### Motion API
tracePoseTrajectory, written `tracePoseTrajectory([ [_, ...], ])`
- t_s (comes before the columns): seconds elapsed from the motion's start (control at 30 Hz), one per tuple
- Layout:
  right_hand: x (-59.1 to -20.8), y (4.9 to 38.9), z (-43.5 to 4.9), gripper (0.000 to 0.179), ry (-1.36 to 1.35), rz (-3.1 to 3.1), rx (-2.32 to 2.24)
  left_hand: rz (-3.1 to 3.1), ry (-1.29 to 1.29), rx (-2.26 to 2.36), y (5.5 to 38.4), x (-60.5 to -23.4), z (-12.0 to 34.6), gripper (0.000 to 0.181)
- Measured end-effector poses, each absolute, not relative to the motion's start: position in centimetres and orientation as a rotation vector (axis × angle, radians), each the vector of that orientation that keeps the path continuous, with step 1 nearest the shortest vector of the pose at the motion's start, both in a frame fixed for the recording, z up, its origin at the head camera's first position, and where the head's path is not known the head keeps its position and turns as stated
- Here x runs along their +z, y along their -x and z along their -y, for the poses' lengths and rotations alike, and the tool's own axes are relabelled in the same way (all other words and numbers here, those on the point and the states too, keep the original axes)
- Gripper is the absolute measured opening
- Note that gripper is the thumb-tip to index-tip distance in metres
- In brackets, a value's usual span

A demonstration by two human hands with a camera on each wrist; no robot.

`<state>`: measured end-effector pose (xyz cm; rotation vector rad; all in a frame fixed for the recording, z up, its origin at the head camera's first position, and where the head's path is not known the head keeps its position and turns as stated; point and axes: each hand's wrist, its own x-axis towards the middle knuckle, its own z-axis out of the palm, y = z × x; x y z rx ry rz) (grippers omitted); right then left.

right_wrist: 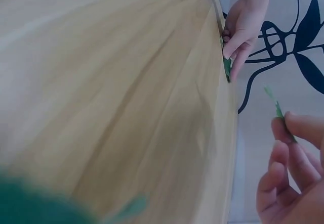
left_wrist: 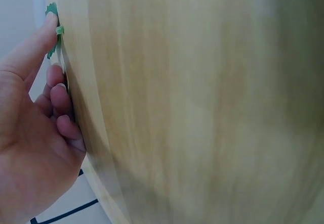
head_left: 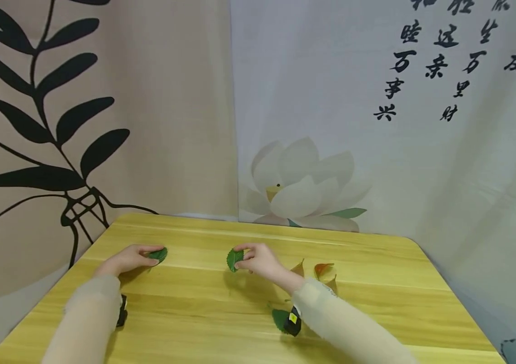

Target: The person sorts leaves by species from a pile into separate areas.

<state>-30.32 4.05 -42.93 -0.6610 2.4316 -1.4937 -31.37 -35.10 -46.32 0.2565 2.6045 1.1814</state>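
My left hand (head_left: 127, 260) pinches a green leaf (head_left: 159, 254) between thumb and fingers, low over the left part of the table. In the left wrist view that leaf (left_wrist: 52, 11) shows edge-on at the thumb tip, the other fingers curled below it. Nearer the middle, my right hand (head_left: 260, 260) holds a second green leaf (head_left: 234, 260) with a toothed edge, raised above the tabletop and casting a shadow. The right wrist view shows this leaf (right_wrist: 279, 110) pinched between thumb and forefinger.
The wooden table (head_left: 185, 313) stands before a printed cloth backdrop (head_left: 176, 101). Beyond the right forearm lie a red-orange leaf (head_left: 323, 269) and yellowish-brown leaves (head_left: 299, 268). Another green leaf (head_left: 279, 319) lies by the right wrist's black camera (head_left: 292, 323).
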Motion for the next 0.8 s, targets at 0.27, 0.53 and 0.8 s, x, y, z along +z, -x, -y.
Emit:
tracePoseTrajectory([
  [0.27, -43.3, 32.1, 1.6, 0.036, 0.637, -2.41, -1.589, -2.609, -0.22, 1.177, 30.8, -45.6, 35.1, 0.058],
  [0.53, -43.2, 33.3, 5.9, 0.037, 0.533, -2.452, -1.581, -2.603, -0.167, 1.214, 30.6, -45.7, 34.8, 0.056],
  [0.8, -44.3, 34.2, 8.7, 0.036, 0.434, -2.45, -1.591, -2.625, -0.134, 1.196, 30.7, -45.8, 34.5, 0.055],
])
